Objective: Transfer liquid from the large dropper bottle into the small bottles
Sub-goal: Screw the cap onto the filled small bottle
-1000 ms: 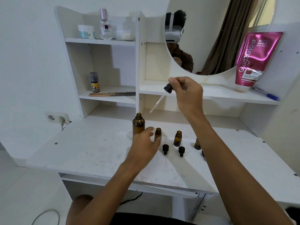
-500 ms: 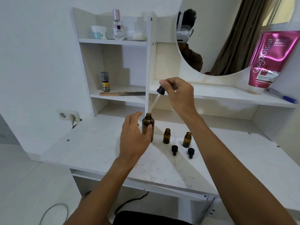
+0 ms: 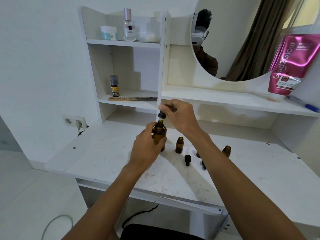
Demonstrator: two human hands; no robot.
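1. On the white desk point(image 3: 97, 153), left of centre: the large brown bottle point(image 3: 160, 134), amber glass, upright, neck uncovered. My left hand point(image 3: 147, 144) is wrapped round its body, fingers curled shut against the glass.
2. Just above that neck: the dropper point(image 3: 162, 115), black collar and bulb, pointing straight down with its glass tube inside the bottle's mouth. My right hand point(image 3: 180, 115) pinches the bulb between thumb and fingertips, wrist bent down, forearm reaching in from the lower right.
3. Just right of the large bottle: a small brown bottle point(image 3: 179, 145), upright, open at the top.
4. Farther right, partly behind my right forearm: a second small brown bottle point(image 3: 227, 150), also open. A third may stand between them; I cannot tell, my arm hides it.
5. In front of the small bottles: a small black cap point(image 3: 187, 159) on the desk, apart from them; another dark cap point(image 3: 203, 165) shows at the edge of my arm.
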